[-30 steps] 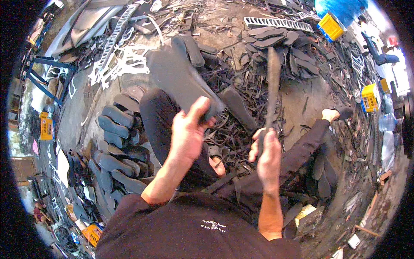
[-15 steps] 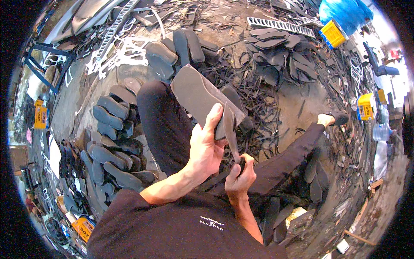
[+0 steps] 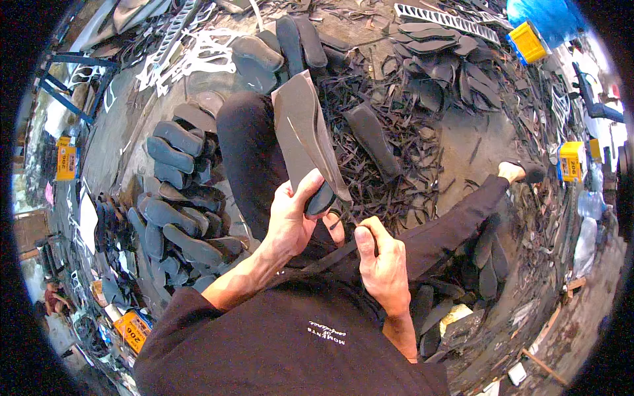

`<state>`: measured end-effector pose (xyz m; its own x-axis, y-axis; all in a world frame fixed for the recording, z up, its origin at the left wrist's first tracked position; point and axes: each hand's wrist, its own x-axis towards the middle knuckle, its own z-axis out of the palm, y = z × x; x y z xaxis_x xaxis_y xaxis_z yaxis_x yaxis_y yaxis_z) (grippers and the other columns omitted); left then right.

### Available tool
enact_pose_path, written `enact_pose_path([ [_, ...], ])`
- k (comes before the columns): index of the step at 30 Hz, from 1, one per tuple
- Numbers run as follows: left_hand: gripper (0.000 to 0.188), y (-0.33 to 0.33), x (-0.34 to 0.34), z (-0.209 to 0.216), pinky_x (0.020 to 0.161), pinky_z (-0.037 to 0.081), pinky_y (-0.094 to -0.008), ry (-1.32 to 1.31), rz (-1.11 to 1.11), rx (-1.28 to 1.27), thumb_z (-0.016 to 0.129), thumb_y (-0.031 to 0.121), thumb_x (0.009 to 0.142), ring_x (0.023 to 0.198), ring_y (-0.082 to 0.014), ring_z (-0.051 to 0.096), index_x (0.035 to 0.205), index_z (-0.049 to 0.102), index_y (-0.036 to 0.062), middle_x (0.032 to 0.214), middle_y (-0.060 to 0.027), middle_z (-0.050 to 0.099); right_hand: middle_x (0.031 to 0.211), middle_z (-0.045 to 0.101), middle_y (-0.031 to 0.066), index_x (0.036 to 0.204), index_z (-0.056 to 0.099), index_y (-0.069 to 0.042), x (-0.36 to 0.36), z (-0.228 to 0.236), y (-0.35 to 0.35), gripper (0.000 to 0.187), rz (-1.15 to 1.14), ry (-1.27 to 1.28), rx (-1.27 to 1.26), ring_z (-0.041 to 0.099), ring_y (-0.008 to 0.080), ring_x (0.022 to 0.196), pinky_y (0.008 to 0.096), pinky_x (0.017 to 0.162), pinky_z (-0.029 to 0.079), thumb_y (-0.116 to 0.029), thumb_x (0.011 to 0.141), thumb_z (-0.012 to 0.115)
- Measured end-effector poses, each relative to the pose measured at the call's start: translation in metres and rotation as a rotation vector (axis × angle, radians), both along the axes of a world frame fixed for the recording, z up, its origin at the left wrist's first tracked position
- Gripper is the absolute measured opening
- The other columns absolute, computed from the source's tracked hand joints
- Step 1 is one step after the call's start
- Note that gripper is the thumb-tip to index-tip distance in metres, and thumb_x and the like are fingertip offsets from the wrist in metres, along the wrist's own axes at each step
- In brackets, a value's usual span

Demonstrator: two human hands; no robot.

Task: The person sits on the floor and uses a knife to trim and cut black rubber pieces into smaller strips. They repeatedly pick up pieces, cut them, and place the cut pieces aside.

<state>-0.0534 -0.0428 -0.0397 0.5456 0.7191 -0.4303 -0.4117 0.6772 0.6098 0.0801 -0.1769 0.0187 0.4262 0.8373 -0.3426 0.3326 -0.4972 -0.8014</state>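
I sit on the floor with a dark grey, sole-shaped rubber piece (image 3: 305, 129) held upright over my left knee. My left hand (image 3: 290, 221) grips its near, lower end, thumb across the front. My right hand (image 3: 383, 267) is closed on a knife handle just below and to the right of that end. Its fist nearly touches the rubber piece. The blade (image 3: 348, 210) is mostly hidden where it meets the edge of the rubber piece. A dark strip (image 3: 323, 261) runs from my right fist down across my lap.
A pile of cut dark soles (image 3: 175, 211) lies at my left. Black rubber scraps (image 3: 403, 145) cover the floor ahead. My right leg (image 3: 462, 211) stretches out to the right. White cut-out sheets (image 3: 191, 59), a blue frame (image 3: 66, 82) and yellow boxes (image 3: 571, 160) stand around.
My right hand, which held the long blade raised upright, has come down to the near end of the rubber piece. My left hand has turned the piece more upright.
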Motion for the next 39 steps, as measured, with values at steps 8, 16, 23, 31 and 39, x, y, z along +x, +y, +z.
enact_pose_path([
  [8,0.029,-0.005,0.007,0.010,0.078,0.058,-0.0309,0.043,-0.026,-0.007,0.068,0.033,0.106,0.089,-0.0139,0.071,0.116,0.069,0.0054,0.104,-0.0048,0.076,0.083,0.068,0.0309,0.108,0.063,-0.004,-0.008,-0.009,0.008,0.047,-0.075,-0.062,0.048,0.067,0.0543,0.086,0.0564,0.070,0.051,-0.050,0.110,0.054],
  [16,0.024,-0.004,-0.009,0.006,0.074,0.058,-0.0299,0.074,-0.064,-0.013,0.073,0.027,0.104,0.083,-0.0139,0.072,0.115,0.069,0.0054,0.100,-0.0040,0.075,0.080,0.070,0.0283,0.118,0.068,-0.001,0.002,-0.030,0.037,0.062,-0.001,0.113,0.064,0.073,0.0459,0.078,0.0486,0.072,0.055,-0.061,0.108,0.051],
  [23,0.028,-0.010,-0.004,0.020,0.072,0.059,-0.0314,-0.121,-0.155,-0.022,0.074,0.028,0.103,0.083,-0.0159,0.072,0.115,0.067,0.0032,0.098,-0.0056,0.074,0.084,0.069,0.0323,0.133,0.065,-0.001,0.010,-0.110,0.099,0.044,-0.165,-0.186,0.432,0.072,0.0494,0.078,0.0547,0.065,0.054,-0.036,0.108,0.059],
  [31,0.034,-0.024,-0.007,-0.008,0.086,0.057,-0.0314,0.287,-0.539,0.175,0.080,0.026,0.100,0.096,-0.0108,0.068,0.121,0.071,0.0017,0.111,-0.0037,0.074,0.101,0.073,0.0008,0.126,0.066,-0.002,0.050,-0.065,0.096,0.052,-0.228,0.509,0.521,0.066,0.0110,0.091,0.0293,0.085,0.054,-0.048,0.102,0.073],
  [39,0.040,0.037,0.043,0.008,0.085,0.056,-0.0289,0.413,0.017,0.295,0.073,0.037,0.104,0.093,-0.0094,0.069,0.126,0.071,0.0033,0.110,-0.0022,0.076,0.084,0.072,0.0018,0.121,0.064,-0.002,0.011,-0.040,0.028,0.043,-0.128,0.300,0.276,0.066,0.0126,0.072,0.0320,0.068,0.056,-0.040,0.105,0.072],
])
